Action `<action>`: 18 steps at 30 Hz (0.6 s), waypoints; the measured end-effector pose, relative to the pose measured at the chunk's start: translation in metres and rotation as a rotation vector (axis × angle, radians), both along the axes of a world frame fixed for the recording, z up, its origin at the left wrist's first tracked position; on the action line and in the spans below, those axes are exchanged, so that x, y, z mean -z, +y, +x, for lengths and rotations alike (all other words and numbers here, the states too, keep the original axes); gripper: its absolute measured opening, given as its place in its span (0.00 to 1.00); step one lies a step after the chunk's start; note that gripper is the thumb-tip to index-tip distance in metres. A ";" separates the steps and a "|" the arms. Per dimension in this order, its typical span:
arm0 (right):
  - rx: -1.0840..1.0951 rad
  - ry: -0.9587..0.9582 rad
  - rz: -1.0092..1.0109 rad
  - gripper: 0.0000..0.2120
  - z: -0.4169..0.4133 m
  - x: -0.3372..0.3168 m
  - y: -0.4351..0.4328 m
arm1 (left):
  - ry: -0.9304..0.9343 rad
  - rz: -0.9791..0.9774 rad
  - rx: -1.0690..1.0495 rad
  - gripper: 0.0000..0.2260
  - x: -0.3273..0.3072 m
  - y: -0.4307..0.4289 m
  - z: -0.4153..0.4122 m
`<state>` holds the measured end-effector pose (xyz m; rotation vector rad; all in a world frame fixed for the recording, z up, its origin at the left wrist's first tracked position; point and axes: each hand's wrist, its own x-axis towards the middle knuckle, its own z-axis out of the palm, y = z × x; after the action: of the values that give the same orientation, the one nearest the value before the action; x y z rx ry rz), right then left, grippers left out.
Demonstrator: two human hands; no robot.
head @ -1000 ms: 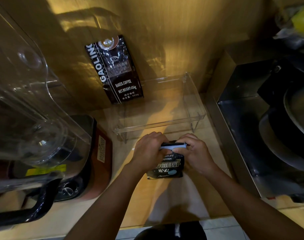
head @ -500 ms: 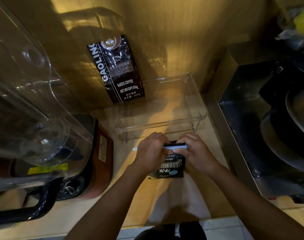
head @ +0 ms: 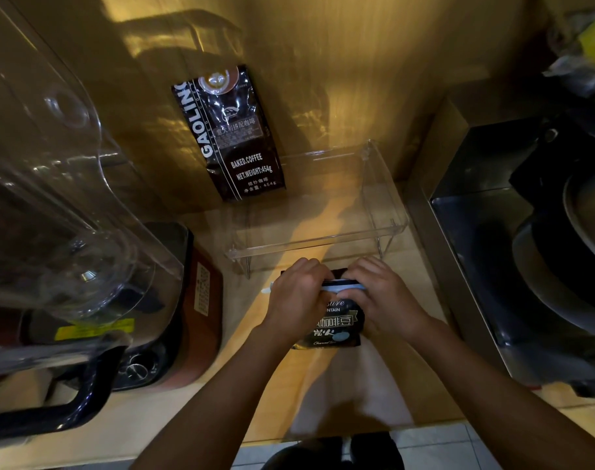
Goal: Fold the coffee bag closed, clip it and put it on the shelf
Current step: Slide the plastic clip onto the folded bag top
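A small black coffee bag (head: 335, 325) with white lettering stands on the wooden counter, just in front of a clear acrylic shelf (head: 318, 240). A pale blue clip (head: 343, 287) lies across the bag's folded top; its left tip pokes out past my left hand. My left hand (head: 298, 298) grips the bag's top left and the clip. My right hand (head: 382, 298) presses the clip's right end against the bag. Both hands hide the fold itself.
A large black GAOLING coffee bag (head: 231, 134) stands on the shelf's left part against the wooden wall. A blender with a clear jug (head: 68, 212) fills the left. A steel sink with dark pans (head: 540, 252) lies to the right. A white cloth (head: 350, 391) lies at the counter's front edge.
Both hands have stayed on the bag top with the clip. The clip's left tip now sticks out past my left hand, and the fingers have closed in tighter over the clip.
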<state>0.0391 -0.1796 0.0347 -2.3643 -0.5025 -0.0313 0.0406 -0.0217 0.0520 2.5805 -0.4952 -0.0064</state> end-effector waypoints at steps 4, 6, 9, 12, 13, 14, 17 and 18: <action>0.003 -0.015 -0.081 0.05 -0.002 0.003 0.004 | 0.008 0.000 0.009 0.07 -0.003 0.000 0.000; 0.009 -0.002 -0.086 0.04 -0.002 0.005 0.004 | 0.012 -0.002 0.006 0.06 -0.003 0.000 0.000; 0.004 0.011 -0.095 0.04 -0.003 0.006 0.005 | 0.046 0.001 0.015 0.05 -0.005 0.000 0.001; 0.000 0.029 -0.085 0.04 -0.004 0.007 0.006 | 0.121 0.013 0.053 0.06 -0.011 0.002 0.005; 0.000 0.035 -0.080 0.04 -0.004 0.007 0.007 | 0.146 0.014 0.061 0.06 -0.012 0.005 0.006; 0.002 0.041 -0.075 0.04 -0.004 0.007 0.006 | 0.169 0.019 0.063 0.07 -0.014 0.008 0.007; -0.001 0.043 -0.070 0.04 -0.005 0.007 0.006 | 0.219 0.059 0.050 0.09 -0.017 0.015 0.007; -0.004 0.036 -0.070 0.04 -0.005 0.007 0.006 | 0.223 0.074 0.044 0.09 -0.018 0.016 0.008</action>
<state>0.0340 -0.1741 0.0275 -2.4273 -0.4981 0.0309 0.0481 -0.0061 0.0699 2.5982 -0.4750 -0.3302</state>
